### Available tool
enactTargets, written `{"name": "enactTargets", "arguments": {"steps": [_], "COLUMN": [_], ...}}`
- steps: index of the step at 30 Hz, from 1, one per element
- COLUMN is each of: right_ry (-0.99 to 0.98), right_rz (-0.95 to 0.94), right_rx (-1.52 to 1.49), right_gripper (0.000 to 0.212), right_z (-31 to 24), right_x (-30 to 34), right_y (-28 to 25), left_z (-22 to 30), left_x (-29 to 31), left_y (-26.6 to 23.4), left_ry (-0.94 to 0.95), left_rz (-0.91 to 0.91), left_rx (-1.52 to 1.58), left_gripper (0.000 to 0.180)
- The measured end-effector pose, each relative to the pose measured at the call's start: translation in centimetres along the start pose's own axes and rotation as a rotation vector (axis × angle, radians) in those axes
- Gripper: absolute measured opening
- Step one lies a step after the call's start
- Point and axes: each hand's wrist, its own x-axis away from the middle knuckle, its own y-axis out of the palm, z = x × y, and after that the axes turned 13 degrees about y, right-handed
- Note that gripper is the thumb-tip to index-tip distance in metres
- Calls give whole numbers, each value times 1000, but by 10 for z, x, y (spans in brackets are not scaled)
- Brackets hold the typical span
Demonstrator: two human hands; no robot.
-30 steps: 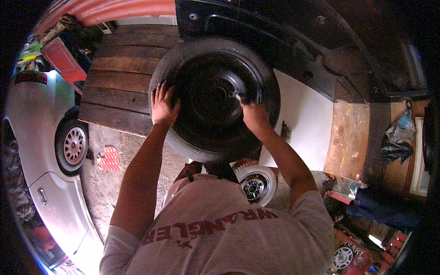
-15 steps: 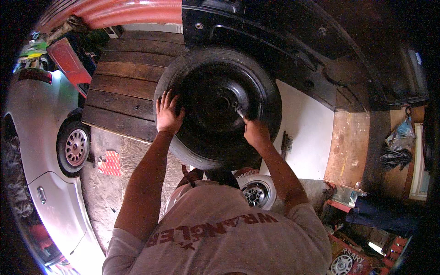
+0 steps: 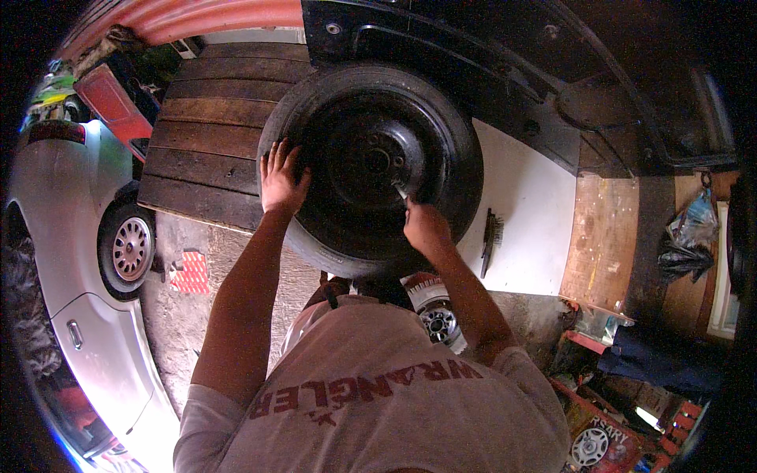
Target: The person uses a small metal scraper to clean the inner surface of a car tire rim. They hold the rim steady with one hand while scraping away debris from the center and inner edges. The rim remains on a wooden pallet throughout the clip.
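Observation:
A large wheel lies before me, its dark tire (image 3: 288, 110) around a glossy black steel rim (image 3: 343, 130) with a round hub hole and several smaller holes. With fingers spread, my left hand (image 3: 282, 183) rests flat on the tire's left side, fingertips reaching toward the rim. My right hand (image 3: 428, 229) is closed around a slim tool (image 3: 402, 191) with a light, metallic-looking neck. The tool's tip meets the rim just below the hub hole, or hovers very near it. Its handle is hidden in my fist, so its exact kind cannot be told.
A dark wire-type brush (image 3: 492, 235) lies on the white panel (image 3: 528, 213) right of the wheel. Wooden planks (image 3: 209, 138) extend to the left. Another wheel (image 3: 438, 322) is below, near my body. A silver car (image 3: 87, 260) stands at left; a black panel (image 3: 505, 71) spans the back.
My right hand and the tool have shifted left and nearer to me around the hub. My left hand keeps its place on the tire. The whole view has moved slightly.

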Motion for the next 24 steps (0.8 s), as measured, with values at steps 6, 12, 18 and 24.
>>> {"name": "enactTargets", "arguments": {"steps": [6,12,18,24], "right_ry": [26,45,-17,9], "right_rz": [19,28,-5,163], "right_rx": [-137,47,-187,-145], "right_gripper": [35,31,32,40], "right_z": [4,-4,5,2], "right_x": [-20,-6,-1,-21], "right_y": [-16,-6,5,10], "left_z": [-5,-3,-8,-2], "left_x": [2,1,3,2], "left_y": [6,7,13,8], "left_ry": [12,9,0,-1], "left_rz": [38,32,25,13], "left_rx": [7,10,-12,1], "left_gripper": [54,55,55,55]}}
